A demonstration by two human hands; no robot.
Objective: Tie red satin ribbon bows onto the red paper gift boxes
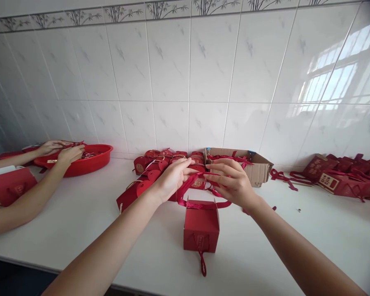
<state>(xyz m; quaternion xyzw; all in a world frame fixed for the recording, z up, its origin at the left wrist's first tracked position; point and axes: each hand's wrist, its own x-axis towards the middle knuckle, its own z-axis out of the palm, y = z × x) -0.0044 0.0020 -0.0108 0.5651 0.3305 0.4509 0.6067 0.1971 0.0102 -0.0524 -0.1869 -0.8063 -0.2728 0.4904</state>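
A small red gift box (pixel 201 226) stands on the white table below my hands, with a dark red cord loop hanging from its front. A dark red ribbon (pixel 218 204) curves across the back of the box and up to my fingers. My left hand (pixel 174 176) pinches the ribbon above the box's left side. Opposite it, my right hand (pixel 231 179) has its fingers bent around another stretch of the same ribbon. The fingertips of both hands are close together, and part of the ribbon between them is hidden.
Several red gift boxes (pixel 142 164) cluster behind my left hand. A cardboard box (pixel 260 174) with ribbons stands by the tiled wall. More red boxes (pixel 339 181) lie far right. At left, another person's hands (pixel 70 154) work over a red basin (pixel 95 164), near a red box (pixel 14 187).
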